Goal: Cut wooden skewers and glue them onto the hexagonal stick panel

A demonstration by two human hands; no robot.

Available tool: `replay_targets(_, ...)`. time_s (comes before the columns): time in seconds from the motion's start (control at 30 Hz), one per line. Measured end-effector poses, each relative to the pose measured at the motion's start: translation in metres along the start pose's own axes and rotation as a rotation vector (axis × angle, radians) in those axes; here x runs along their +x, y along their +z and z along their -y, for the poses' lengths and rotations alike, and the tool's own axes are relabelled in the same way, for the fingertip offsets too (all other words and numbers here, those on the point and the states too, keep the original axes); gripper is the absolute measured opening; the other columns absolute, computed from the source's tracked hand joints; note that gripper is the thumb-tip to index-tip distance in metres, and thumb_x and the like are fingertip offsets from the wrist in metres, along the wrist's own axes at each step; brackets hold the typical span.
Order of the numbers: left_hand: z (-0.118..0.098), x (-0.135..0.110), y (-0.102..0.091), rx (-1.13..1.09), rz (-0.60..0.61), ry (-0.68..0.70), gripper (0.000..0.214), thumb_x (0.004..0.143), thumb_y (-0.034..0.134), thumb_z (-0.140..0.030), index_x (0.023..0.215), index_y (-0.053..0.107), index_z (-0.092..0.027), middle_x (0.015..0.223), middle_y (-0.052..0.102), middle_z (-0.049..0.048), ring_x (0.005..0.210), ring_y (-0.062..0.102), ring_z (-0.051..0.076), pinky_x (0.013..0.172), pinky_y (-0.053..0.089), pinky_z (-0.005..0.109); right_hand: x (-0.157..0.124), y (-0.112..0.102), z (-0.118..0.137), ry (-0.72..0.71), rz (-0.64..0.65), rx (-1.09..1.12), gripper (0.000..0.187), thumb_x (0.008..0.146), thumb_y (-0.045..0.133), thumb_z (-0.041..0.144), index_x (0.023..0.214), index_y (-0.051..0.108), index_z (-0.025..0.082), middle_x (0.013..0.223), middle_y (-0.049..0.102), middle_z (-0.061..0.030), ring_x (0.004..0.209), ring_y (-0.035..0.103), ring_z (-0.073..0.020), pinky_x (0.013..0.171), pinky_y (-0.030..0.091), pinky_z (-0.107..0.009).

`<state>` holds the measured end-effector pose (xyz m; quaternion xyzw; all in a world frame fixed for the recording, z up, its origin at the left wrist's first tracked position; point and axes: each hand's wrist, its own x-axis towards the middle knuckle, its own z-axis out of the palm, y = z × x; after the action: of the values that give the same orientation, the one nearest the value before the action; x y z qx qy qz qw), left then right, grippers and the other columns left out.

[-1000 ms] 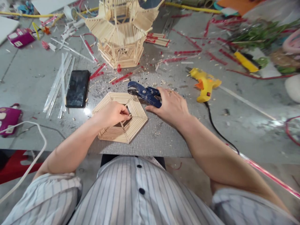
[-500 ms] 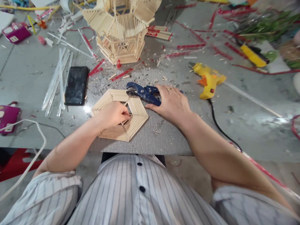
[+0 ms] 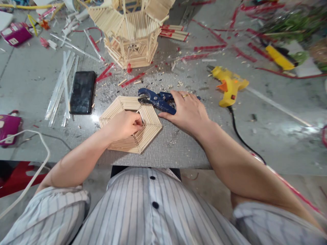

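A flat hexagonal panel (image 3: 149,117) of thin wooden sticks lies on the table in front of me, with a gap at its middle. My left hand (image 3: 125,124) reaches over that gap, its thumb and forefinger pinched together; whatever is between the fingertips is too small or hidden to make out. Blue-handled cutters (image 3: 163,102) rest just right of the panel, their dark jaws over its upper edge. My right hand (image 3: 190,109) is closed around the cutters' handles, a ring on one finger.
Behind the panel stands a larger stick-built lantern-like structure (image 3: 131,34). A black phone (image 3: 82,92) and clear glue sticks (image 3: 57,90) lie at left. A yellow glue gun (image 3: 228,85) with its cord is at right. Red wrapper strips (image 3: 211,47) and stick bits litter the back.
My left fingertips have shifted very slightly over the middle of the panel. My right hand and the cutters stay almost where they were.
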<state>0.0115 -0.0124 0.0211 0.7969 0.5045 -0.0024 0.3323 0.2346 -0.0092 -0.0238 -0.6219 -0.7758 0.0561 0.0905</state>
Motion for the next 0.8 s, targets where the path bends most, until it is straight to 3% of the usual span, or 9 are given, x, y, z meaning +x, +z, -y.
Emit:
replay_targets(0.17,-0.0003,0.0004,-0.0002,0.013,0.014,-0.014,0.011,0.079,0.060,-0.018,0.073,0.069,-0.014,0.068,0.069,0.0009,0.061,0.058,0.010,0.059,0.036,0.023,-0.0001,0.0025,-0.0023,-0.013,-0.021,0.030,0.075,0.082,0.050,0.064,0.137,0.042,0.014,0.127,0.056,-0.0201,0.117,0.051,-0.0387,0.098,0.038,-0.055)
replay_targets(0.4,0.0065,0.0001,0.0005,-0.081,0.053,0.093,0.008,0.073,0.060,-0.012,0.075,0.066,-0.016,0.075,0.070,-0.0007,0.068,0.060,0.010,0.063,0.040,0.022,-0.0003,-0.0014,-0.0001,0.002,0.023,0.018,0.077,0.081,0.053,0.061,0.138,0.039,0.010,0.132,0.052,-0.0222,0.122,0.047,-0.0394,0.101,0.036,-0.054)
replay_targets(0.8,-0.0008,-0.0024,-0.0052,-0.065,0.058,0.050,0.009,0.074,0.059,-0.010,0.074,0.066,-0.015,0.071,0.069,-0.0007,0.067,0.060,0.010,0.065,0.040,0.023,-0.0016,-0.0019,-0.0007,-0.017,0.005,0.034,0.075,0.082,0.053,0.058,0.138,0.040,0.011,0.131,0.053,-0.0228,0.122,0.047,-0.0398,0.100,0.036,-0.055)
